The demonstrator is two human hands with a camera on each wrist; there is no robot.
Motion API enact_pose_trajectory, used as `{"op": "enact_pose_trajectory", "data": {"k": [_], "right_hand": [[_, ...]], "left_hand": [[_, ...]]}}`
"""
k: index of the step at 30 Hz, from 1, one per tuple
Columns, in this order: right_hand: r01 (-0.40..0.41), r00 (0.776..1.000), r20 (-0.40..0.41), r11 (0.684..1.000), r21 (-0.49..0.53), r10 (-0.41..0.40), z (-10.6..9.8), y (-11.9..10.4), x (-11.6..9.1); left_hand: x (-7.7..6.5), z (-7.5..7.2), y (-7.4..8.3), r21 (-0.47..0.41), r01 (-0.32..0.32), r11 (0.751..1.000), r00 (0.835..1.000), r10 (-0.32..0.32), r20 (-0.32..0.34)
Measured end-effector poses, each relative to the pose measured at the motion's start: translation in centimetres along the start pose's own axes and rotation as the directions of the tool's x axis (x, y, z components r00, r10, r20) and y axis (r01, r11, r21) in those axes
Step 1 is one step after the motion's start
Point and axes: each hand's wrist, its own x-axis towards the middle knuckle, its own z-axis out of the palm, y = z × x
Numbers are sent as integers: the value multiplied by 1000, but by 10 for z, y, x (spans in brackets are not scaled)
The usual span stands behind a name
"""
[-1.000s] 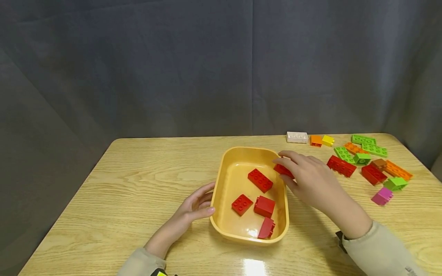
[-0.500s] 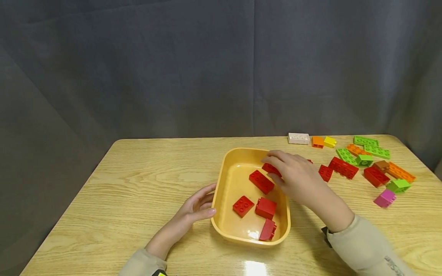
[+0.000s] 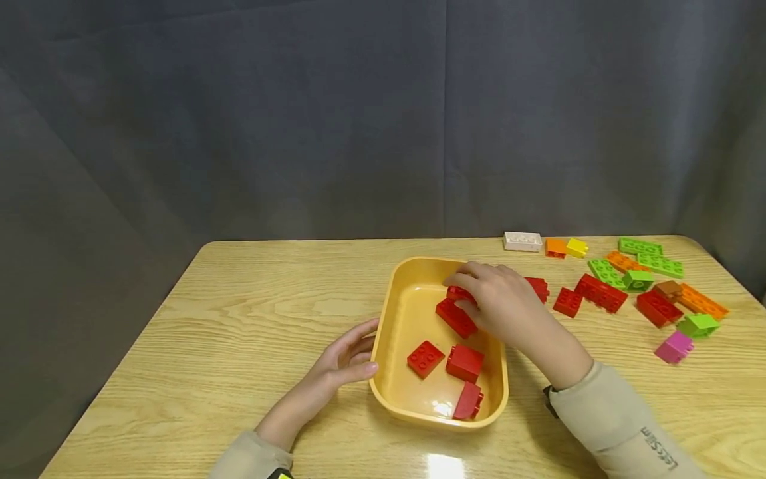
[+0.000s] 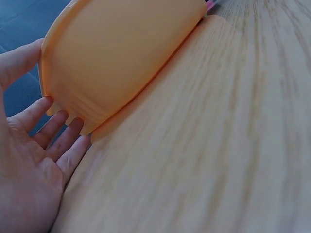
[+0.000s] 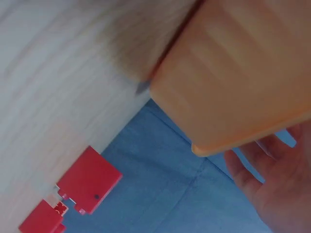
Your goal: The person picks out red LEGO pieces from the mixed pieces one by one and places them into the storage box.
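Note:
A yellow-orange plastic bin (image 3: 410, 406) sits on the table, with several red toy bricks inside. My left hand (image 3: 335, 369) touches its left side, thumb at the rim and fingers against the outer wall; in the left wrist view those fingers (image 4: 58, 124) are extended along the bin. My right hand (image 3: 509, 306) reaches over the far right rim and pinches a red toy brick (image 3: 459, 294), partly hidden by the fingers. Just below that brick lies another red brick (image 3: 456, 318). Nearer me in the bin are a flat red piece (image 3: 425, 359), a red block (image 3: 465, 362) and a rounded red brick (image 3: 468, 401).
Right of the bin, loose bricks spread over the table: red ones (image 3: 601, 293), green ones (image 3: 659, 265), orange ones (image 3: 703, 302) and a pink one (image 3: 674, 348). A white brick (image 3: 522, 241) lies near the back edge. Dark cloth (image 3: 335, 120) hangs behind the table.
My right hand has carried the red brick leftward from the bin's right rim and into the bin. More red bricks on the table show behind the arm. The left hand stays at the bin.

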Motion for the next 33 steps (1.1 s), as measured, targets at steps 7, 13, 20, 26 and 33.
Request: {"op": "enact_pose_trajectory", "data": {"k": [7, 13, 20, 26, 33], "right_hand": [[30, 999, 38, 999, -21, -29, 8, -1, -6], [22, 998, 51, 1000, -10, -22, 10, -1, -7], [-15, 997, 78, 1000, -4, 16, 3, -1, -5], [-36, 995, 93, 999, 28, 33, -10, 0, -6], [-55, 997, 59, 998, 41, 52, -27, 13, -10]], "left_hand": [[-3, 2, -2, 0, 13, 1000, 1000, -13, 8], [-4, 0, -1, 3, 7, 1000, 1000, -7, 8], [-3, -1, 0, 4, -3, 1000, 1000, 3, 7], [-3, -1, 0, 9, -5, 1000, 1000, 5, 5], [-1, 0, 1, 7, -9, 1000, 1000, 9, 7]]}}
